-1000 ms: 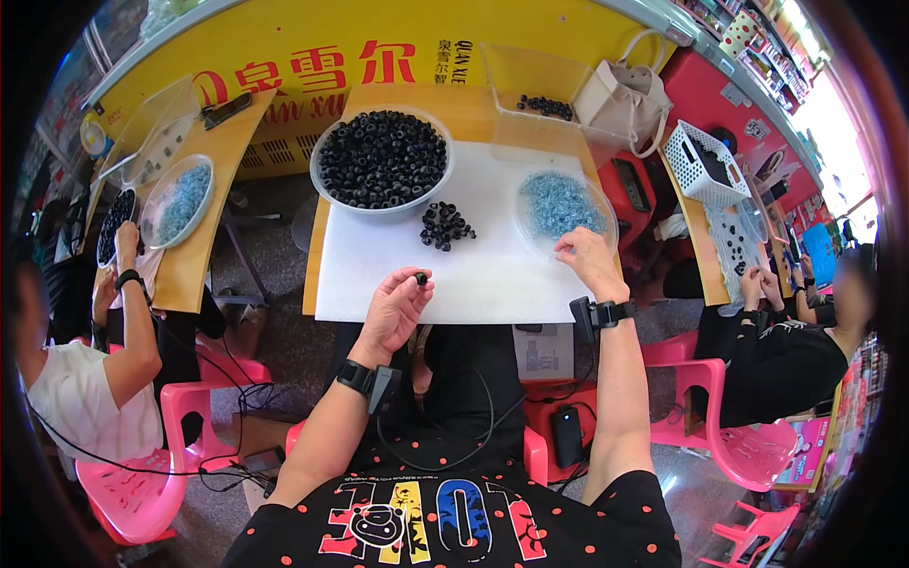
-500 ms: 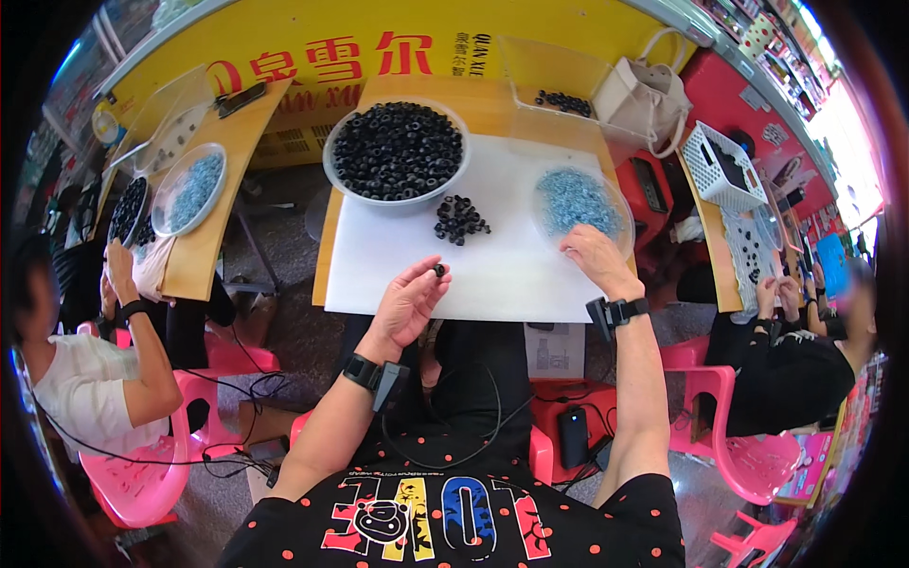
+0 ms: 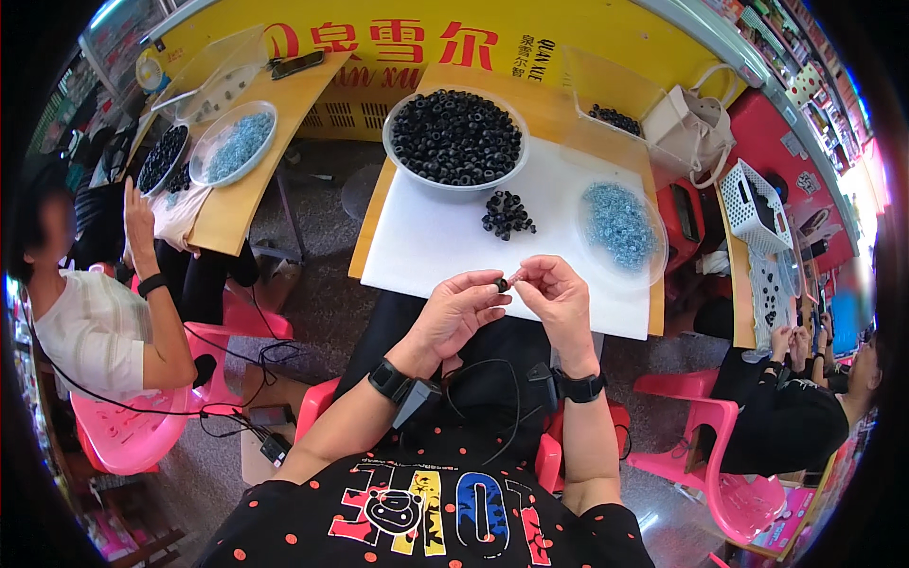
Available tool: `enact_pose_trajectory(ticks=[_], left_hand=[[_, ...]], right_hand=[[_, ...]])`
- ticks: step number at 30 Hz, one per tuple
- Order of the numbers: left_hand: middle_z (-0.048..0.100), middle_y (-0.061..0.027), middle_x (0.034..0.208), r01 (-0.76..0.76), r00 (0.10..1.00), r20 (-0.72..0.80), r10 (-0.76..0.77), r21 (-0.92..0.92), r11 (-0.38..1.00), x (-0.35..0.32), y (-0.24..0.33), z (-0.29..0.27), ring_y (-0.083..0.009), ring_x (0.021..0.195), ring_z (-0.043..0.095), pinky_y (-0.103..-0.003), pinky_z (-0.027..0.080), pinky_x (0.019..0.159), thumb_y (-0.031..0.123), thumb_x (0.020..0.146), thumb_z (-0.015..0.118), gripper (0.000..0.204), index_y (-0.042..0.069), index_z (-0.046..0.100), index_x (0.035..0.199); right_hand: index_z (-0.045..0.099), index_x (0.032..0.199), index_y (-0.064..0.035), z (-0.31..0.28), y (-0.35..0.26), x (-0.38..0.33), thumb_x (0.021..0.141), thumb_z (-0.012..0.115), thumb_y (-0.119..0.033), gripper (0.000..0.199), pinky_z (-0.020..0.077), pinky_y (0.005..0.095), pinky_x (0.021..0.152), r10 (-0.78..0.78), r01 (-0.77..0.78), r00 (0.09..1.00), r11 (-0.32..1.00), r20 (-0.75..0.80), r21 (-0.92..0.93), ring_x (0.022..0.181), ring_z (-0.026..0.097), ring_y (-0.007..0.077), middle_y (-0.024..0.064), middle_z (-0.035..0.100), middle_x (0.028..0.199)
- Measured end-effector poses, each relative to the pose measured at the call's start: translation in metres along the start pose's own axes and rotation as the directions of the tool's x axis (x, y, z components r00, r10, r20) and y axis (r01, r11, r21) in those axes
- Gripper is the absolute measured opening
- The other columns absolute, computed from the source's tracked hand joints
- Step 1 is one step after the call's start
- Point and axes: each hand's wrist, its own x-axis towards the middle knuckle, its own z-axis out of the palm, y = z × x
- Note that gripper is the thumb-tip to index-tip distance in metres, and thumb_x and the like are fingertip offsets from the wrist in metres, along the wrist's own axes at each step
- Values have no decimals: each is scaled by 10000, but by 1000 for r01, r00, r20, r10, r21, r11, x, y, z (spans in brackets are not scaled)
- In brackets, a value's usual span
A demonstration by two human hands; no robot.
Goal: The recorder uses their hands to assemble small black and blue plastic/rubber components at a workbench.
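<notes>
My left hand (image 3: 464,310) is over the near edge of the white sheet (image 3: 431,237), pinching a small round black ring-shaped part (image 3: 501,284) between thumb and fingertips. My right hand (image 3: 552,293) is closed right beside that part, fingertips pinched together; what they hold, if anything, is too small to name. Just beyond my hands lies a little heap of the same black parts (image 3: 508,216). A white bowl (image 3: 417,177) full of them stands behind it. To the right, tiny light-blue translucent pieces (image 3: 618,225) sit in a clear shallow dish (image 3: 644,276).
A clear bin (image 3: 592,90) with more black parts and a beige handbag (image 3: 691,128) stand at the table's far right. People work at side tables to the left and right, with a white basket (image 3: 753,208) on the right one. Pink chairs (image 3: 696,407) and cables are around me.
My right hand has left the dish of blue pieces and come to the black part in my left hand. The whole view has shifted. The person on the left has raised a hand.
</notes>
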Motion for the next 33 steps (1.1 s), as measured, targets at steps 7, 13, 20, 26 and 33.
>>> enact_pose_trajectory(ticks=[7, 13, 20, 26, 33], left_hand=[[686, -112, 1100, -72, 997, 0, 72, -6, 997, -3, -5, -7, -196, 1005, 682, -326, 574, 928, 7, 947, 641, 242, -16, 649, 1187], [682, -116, 1098, -96, 995, -18, 96, -26, 995, -4, -8, -16, -188, 996, 675, -313, 570, 940, 2, 945, 645, 241, -18, 651, 1185], [674, -114, 1119, -100, 994, -43, 99, -18, 995, -5, -8, -19, -184, 1005, 666, -297, 568, 934, -5, 943, 644, 251, -21, 647, 1193], [667, -121, 1113, -90, 993, -88, 81, -102, 991, -1, -13, -30, -178, 1019, 660, -282, 574, 927, 14, 950, 643, 291, -20, 615, 1238], [649, -149, 1125, -57, 994, -109, 27, -279, 959, 2, -10, -35, -199, 1007, 668, -277, 597, 900, 1, 964, 606, 322, -24, 536, 1277]], right_hand=[[723, 995, -1, 18, 0, -10, 861, 744, 14, 137, 493, 210, 721, -170, 151, 985, 915, -18, -373, 809, 627, 74, 48, 715, 964], [734, 994, -9, 28, 1, -13, 835, 740, 34, 165, 526, 243, 695, -322, 276, 947, 790, 12, -547, 790, 669, 134, 93, 724, 962], [742, 1037, -29, 31, 8, -16, 852, 726, 11, 190, 534, 283, 692, -388, 361, 916, 693, 100, -624, 820, 659, 190, 103, 690, 980], [724, 1147, -47, 38, 13, -21, 892, 712, -44, 255, 516, 288, 737, -380, 380, 915, 697, 135, -609, 846, 632, 201, 88, 646, 956], [700, 1133, 6, -32, 41, 49, 947, 625, -110, 232, 514, 354, 789, -225, 79, 971, 622, -81, -779, 855, 645, 292, 162, 661, 933]])
